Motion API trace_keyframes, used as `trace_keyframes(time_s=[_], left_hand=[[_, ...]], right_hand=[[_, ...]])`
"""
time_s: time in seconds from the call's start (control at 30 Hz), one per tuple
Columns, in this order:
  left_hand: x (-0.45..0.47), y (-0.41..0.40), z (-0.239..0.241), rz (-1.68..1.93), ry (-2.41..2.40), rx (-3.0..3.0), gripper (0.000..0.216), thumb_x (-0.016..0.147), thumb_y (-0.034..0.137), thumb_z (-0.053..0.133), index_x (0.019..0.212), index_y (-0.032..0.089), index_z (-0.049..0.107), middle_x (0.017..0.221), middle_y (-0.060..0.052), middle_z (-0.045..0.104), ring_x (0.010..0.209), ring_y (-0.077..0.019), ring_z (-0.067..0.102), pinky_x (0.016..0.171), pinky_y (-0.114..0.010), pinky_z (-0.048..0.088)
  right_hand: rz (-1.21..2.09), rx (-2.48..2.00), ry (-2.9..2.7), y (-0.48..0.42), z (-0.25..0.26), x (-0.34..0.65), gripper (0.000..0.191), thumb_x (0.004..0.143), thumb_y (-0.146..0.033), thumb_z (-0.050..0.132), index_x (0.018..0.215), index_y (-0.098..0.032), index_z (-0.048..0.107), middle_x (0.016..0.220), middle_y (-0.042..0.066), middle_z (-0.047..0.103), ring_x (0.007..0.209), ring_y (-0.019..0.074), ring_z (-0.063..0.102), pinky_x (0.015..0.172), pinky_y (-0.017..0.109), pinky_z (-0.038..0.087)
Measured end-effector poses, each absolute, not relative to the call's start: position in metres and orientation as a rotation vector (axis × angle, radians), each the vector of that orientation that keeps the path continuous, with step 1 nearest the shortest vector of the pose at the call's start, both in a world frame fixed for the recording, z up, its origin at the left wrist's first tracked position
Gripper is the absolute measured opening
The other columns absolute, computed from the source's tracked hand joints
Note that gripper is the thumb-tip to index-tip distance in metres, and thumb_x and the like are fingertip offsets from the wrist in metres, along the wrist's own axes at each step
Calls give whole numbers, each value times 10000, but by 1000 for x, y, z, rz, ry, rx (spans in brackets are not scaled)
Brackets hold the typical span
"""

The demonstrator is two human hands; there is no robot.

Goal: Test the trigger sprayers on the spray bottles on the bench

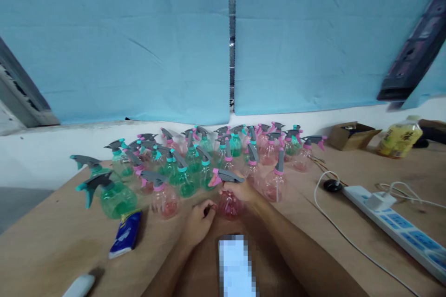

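Note:
A pink spray bottle [230, 207] with a grey and pink trigger head stands upright on the table in front of me. My right hand [240, 189] is wrapped around its neck, just below the trigger head. Low on the bottle's left side is my left hand [201, 219], its fingers curled together close to the base. Whatever those fingers hold, if anything, is hidden. Another pink spray bottle [165, 202] stands to the left of my left hand. Behind my hands, several green and pink spray bottles [186, 181] are grouped together.
A phone [237, 264] lies nearest me, with a blue packet [126, 234] to the left. To the right are a power strip [397, 227], a white cable, a black round object [332, 186], a cardboard box [353, 136] and a yellow-labelled bottle [399, 139]. Blue sheeting [139, 46] covers the wall.

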State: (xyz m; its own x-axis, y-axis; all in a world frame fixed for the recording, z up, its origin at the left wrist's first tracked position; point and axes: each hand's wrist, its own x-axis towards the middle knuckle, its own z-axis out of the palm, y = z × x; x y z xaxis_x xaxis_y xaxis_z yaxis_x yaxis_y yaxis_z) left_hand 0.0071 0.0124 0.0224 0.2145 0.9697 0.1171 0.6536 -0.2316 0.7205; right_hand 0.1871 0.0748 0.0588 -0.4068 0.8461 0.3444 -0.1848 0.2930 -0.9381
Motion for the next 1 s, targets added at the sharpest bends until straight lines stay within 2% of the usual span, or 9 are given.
trace_keyframes(time_s=[0.13, 0.27, 0.37, 0.57, 0.83, 1.0], left_hand=[[7, 13, 19, 780, 1559, 1957, 220, 873, 239, 438, 812, 205, 647, 789, 4, 698, 770, -166, 631, 701, -240, 403], [7, 12, 17, 776, 1582, 2006, 201, 859, 222, 444, 772, 207, 625, 742, 19, 677, 736, -153, 619, 678, -230, 381], [7, 10, 17, 740, 1591, 2019, 209, 865, 220, 429, 748, 207, 602, 721, 25, 664, 719, -146, 617, 664, -225, 369], [8, 9, 18, 723, 1595, 2068, 225, 882, 217, 410, 722, 203, 568, 725, 22, 655, 733, -142, 615, 675, -228, 359], [7, 9, 16, 672, 1605, 2105, 218, 889, 232, 421, 744, 209, 581, 759, 15, 671, 746, -150, 618, 670, -230, 360], [7, 7, 18, 662, 1601, 2114, 213, 885, 223, 429, 748, 207, 592, 776, 9, 685, 762, -153, 625, 681, -231, 368]], right_hand=[[1329, -654, -1543, 75, 58, 186, 165, 625, -145, 552, 706, -190, 689, 634, -27, 614, 564, 105, 504, 528, 214, 379], [1313, -645, -1611, 74, 61, 189, 273, 633, -146, 521, 804, -198, 727, 614, -37, 610, 517, 94, 466, 494, 207, 348], [1292, -603, -1615, 73, 62, 189, 304, 631, -141, 515, 835, -200, 733, 621, -39, 613, 539, 98, 493, 522, 207, 373], [1307, -578, -1561, 75, 56, 186, 209, 631, -133, 522, 723, -192, 700, 656, -23, 627, 618, 121, 553, 575, 221, 410], [1347, -613, -1600, 78, 56, 190, 294, 631, -148, 539, 835, -212, 741, 607, -32, 631, 570, 116, 532, 574, 230, 427], [1337, -599, -1565, 79, 53, 188, 213, 632, -147, 542, 745, -205, 712, 642, -20, 631, 596, 122, 545, 595, 240, 439]])
